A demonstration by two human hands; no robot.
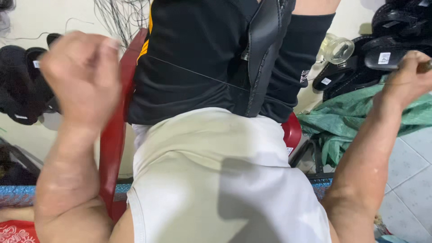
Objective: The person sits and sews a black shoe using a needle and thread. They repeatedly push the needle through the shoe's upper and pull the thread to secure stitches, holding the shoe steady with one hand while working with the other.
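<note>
Left hand (81, 74) fisted, raised wide, apparently pinching the thin thread (198, 74) (blurred). Right hand (407, 76) far apart, closed on a brown handle (425, 66). Thread runs taut to the black leather strap (263, 54) upright above the lap.

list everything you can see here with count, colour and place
black strap piece: 1, black with stitched edge, top centre, held upright against the lap
thread: 1, thin and pale, stretched taut from the strap piece towards the left hand
black sandals: several, black, piled at top right
black footwear: a few, black, far left
green cloth: 1, green, crumpled at right
clear jar: 1, clear, upper right
red plastic chair: 1, red, under the person
white shorts: 1, off-white, centre
left hand: 1, clenched, pulling thread
right hand: 1, gripping a small tool
</note>
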